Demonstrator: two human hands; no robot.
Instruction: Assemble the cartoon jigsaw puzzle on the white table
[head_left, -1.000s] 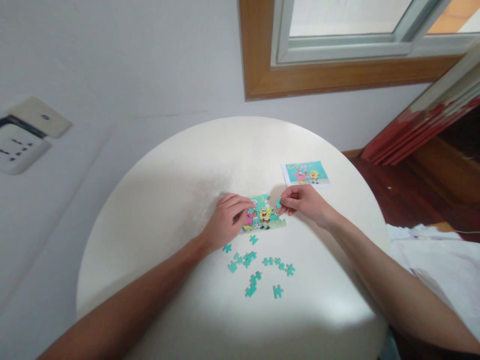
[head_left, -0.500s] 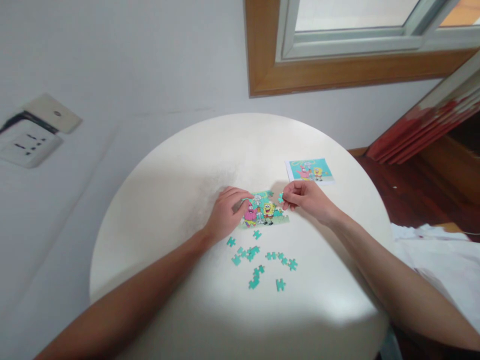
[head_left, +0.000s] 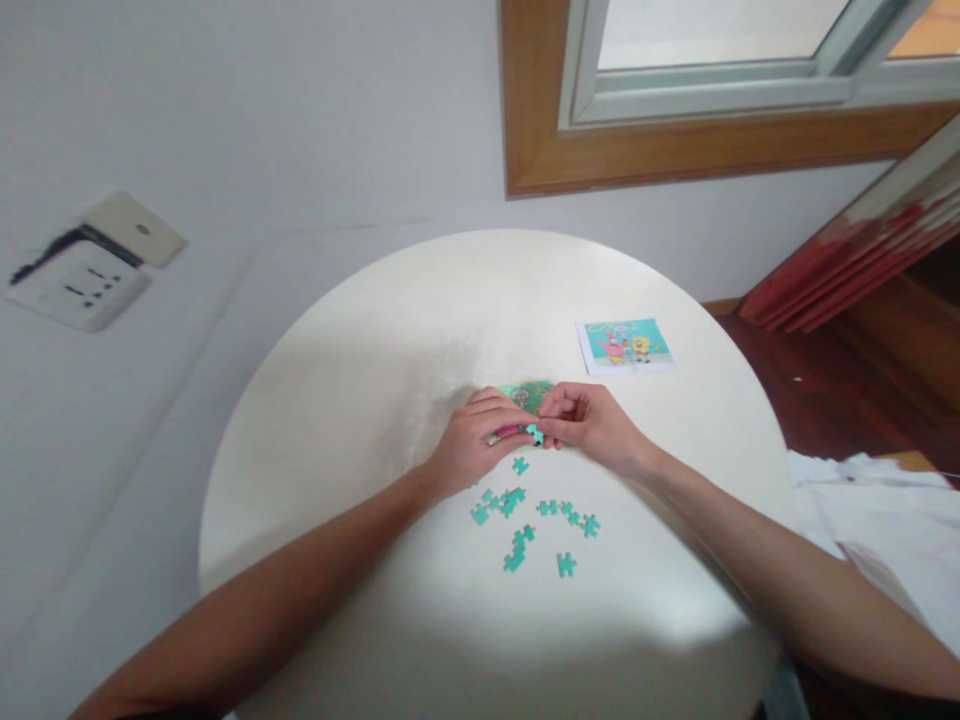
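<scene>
— How much of the puzzle point(head_left: 527, 394) can you see from there?

— Only a strip of green at its far edge, and a bit of pink under the fingers. Both hands lie over the rest, so I can't tell how far it is filled in.

— What do the hands hold?

— The right hand point(head_left: 583, 424) has thumb and forefinger pinched together on one small teal piece point(head_left: 534, 432), low over the puzzle's near edge. The left hand point(head_left: 476, 443) lies flat on the puzzle, fingers together and pressing, its fingertips just beside that piece. Whether the piece touches the puzzle I can't make out.

— And the loose ones?

— A scatter of teal pieces point(head_left: 536, 518) on the near side of the hands, flat card with knobs and notches. Some touch each other in little clumps, so I can't count them. One lies apart, nearest the table's near edge.

— The table point(head_left: 360, 420)?

— Round, cream, smooth with a dull sheen, and a scuffed grey patch left of the hands. Its near edge is cut off from view.

— Anything else?

— A glossy picture card point(head_left: 625, 345) to the far right, well apart from the hands; cartoon figures, too small to read. A blurred wall socket point(head_left: 84, 283) on the left. White cloth point(head_left: 885, 510) at the right, cut off by the frame.
</scene>
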